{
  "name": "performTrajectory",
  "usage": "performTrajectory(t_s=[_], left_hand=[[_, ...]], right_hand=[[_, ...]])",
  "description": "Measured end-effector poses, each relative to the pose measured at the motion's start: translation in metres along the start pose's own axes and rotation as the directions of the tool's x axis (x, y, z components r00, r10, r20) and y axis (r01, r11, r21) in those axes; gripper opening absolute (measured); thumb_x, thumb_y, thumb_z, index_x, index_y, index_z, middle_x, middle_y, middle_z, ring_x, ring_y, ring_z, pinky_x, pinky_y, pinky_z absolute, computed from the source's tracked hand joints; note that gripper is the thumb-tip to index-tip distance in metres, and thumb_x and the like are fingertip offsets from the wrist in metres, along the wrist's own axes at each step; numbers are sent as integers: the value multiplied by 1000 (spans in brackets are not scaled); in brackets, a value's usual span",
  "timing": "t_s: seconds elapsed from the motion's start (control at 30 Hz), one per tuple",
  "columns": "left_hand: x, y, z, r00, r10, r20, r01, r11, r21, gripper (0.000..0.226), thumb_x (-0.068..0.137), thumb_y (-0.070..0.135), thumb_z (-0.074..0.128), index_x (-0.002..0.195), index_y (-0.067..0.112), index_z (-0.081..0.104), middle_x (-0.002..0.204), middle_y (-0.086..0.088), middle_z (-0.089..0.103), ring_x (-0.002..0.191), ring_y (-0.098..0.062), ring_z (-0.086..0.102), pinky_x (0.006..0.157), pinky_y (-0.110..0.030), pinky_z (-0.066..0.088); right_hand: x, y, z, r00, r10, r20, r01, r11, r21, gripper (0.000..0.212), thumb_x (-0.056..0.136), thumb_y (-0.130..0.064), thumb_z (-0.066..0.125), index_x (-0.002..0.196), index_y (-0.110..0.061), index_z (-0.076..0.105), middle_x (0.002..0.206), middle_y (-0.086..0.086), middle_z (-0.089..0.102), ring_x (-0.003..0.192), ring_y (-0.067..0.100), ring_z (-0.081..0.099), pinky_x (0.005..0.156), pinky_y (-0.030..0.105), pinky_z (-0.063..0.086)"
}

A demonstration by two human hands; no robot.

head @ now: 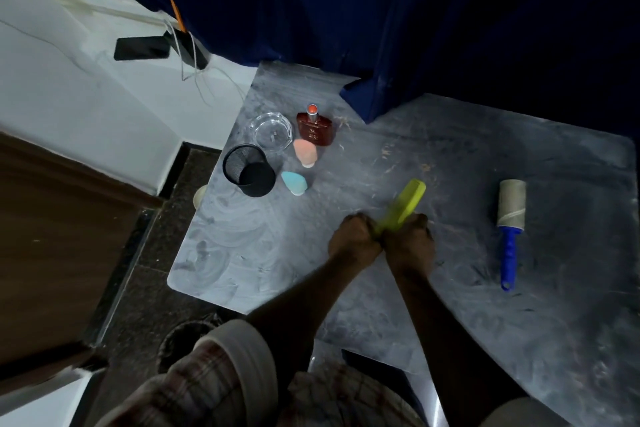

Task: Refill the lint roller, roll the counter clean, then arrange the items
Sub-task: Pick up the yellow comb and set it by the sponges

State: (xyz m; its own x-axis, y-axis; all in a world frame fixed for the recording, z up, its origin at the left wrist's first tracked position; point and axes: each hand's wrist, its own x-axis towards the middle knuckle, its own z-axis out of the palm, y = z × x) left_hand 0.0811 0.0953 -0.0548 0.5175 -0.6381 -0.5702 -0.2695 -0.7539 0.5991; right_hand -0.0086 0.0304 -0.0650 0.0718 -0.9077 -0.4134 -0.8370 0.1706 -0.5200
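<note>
A yellow-green comb (405,204) is gripped by both hands over the middle of the grey counter (519,305). My left hand (354,240) and my right hand (412,242) are fists side by side around its near end, and its far end points up and away. A blue-handled lint roller (509,229) with a bare cardboard core lies flat on the counter to the right, apart from both hands. Hair and lint are scattered on the counter past the comb.
At the counter's left stand a black mesh cup (248,170), a glass ashtray (270,131), a brown perfume bottle (316,125), an orange sponge (305,152) and a blue sponge (294,182). A dark blue curtain (415,28) hangs behind. A bin (187,340) stands on the floor.
</note>
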Motion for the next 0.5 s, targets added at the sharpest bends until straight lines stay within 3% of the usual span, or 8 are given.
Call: performTrajectory(t_s=[0.13,0.37,0.43,0.5], left_hand=[[-1,-6,3,999,40,-19,-40,999,36,32,86,31,80,116,22,72,130,-6,69,121,-31,69,103,-44,57],[-14,-24,5,979,196,-51,-192,979,71,24,95,27,68,118,21,69,114,-9,78,111,-34,73,94,-43,59],[-14,-30,4,973,215,-79,-214,977,21,23,97,24,66,118,19,70,112,-9,78,108,-33,74,93,-45,60],[-14,-37,1,965,218,-147,-238,962,-134,16,100,19,64,114,16,72,105,-7,79,100,-30,75,88,-46,61]], right_hand=[[1,10,-5,994,-99,35,99,995,18,41,76,-23,73,109,-11,53,109,18,68,103,40,65,84,41,52],[-5,26,-11,964,-251,91,251,968,3,42,82,-21,73,118,-8,56,113,18,68,105,39,64,83,39,49],[-7,25,-11,951,-289,113,290,957,3,38,84,-24,71,115,-8,57,112,18,66,104,40,63,82,40,49],[-8,20,-11,905,-403,134,407,913,-6,38,87,-28,68,116,-5,60,114,17,64,107,39,62,85,41,50]])
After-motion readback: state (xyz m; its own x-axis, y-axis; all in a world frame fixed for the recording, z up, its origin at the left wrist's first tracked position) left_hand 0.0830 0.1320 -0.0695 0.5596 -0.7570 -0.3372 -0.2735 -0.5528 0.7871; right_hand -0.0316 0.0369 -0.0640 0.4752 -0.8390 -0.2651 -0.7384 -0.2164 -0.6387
